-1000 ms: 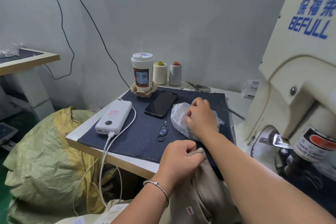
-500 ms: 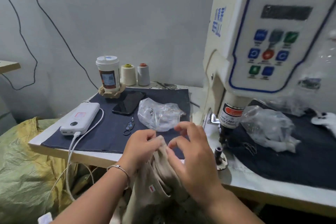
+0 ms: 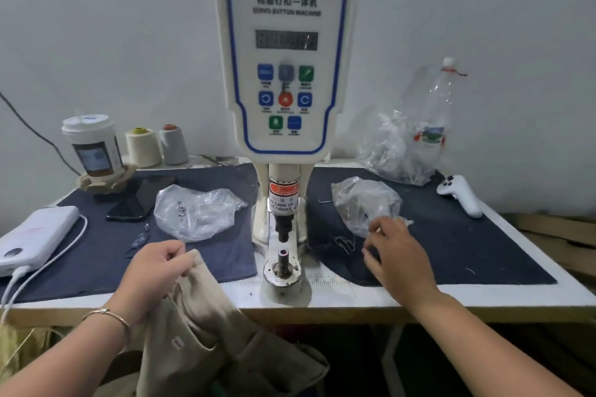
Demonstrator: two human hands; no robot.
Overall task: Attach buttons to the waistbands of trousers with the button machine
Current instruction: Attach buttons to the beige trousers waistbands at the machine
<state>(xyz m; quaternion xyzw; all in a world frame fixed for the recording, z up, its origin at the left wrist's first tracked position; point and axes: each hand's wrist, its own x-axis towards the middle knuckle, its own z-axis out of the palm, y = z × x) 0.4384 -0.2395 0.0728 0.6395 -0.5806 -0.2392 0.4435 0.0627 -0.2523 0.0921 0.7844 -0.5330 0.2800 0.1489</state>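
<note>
We see beige trousers [image 3: 206, 329] hanging off the bench [image 3: 354, 298] edge, left of the button machine [image 3: 283, 74], our left hand [image 3: 154, 264] pinching their top. Bags [image 3: 196, 213] flank the machine. Our right hand [image 3: 393, 255] hovers, loose and empty.

A plain grey-white wall [image 3: 129, 26] stands behind a white-topped table [image 3: 354, 295] under dim light.
</note>
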